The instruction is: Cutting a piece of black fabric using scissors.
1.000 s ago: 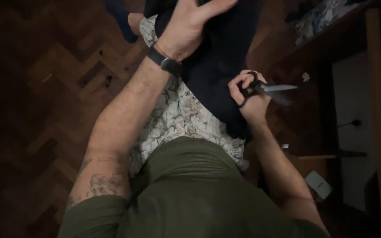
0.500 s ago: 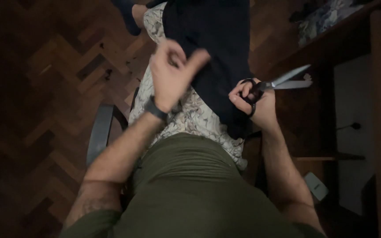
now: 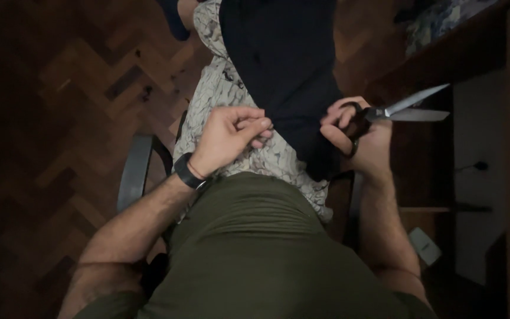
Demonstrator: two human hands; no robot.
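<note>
We sit on a chair and look down at our own lap. Our left hand (image 3: 231, 139) rests over the patterned light shorts (image 3: 225, 100) on our thigh, at the left edge of the dark cloth (image 3: 284, 65). Its fingers (image 3: 255, 125) are curled and pressed together, with the tips touching the edge of the cloth; we cannot tell for sure whether they pinch it or only touch it. A black band (image 3: 189, 171) goes around the left wrist.

The dark cloth lies along our legs, from the top of the view down to the lap, and its lower end hangs between our two hands. It covers most of the patterned shorts on the right side.

Our right hand (image 3: 358, 139) is at the right edge of the cloth, touching it. Its fingers are closed through the black handles of the scissors (image 3: 396, 111). The silver blades point to the right, away from the cloth, and they are slightly apart at the tips. The blades are over the dark wooden desk (image 3: 444, 59), which stands on our right.

Below the hands we see our olive green shirt (image 3: 255, 248). A grey armrest (image 3: 132, 177) of the chair shows beside our left forearm. The floor (image 3: 48, 118) is dark wood in a herringbone pattern.
</note>
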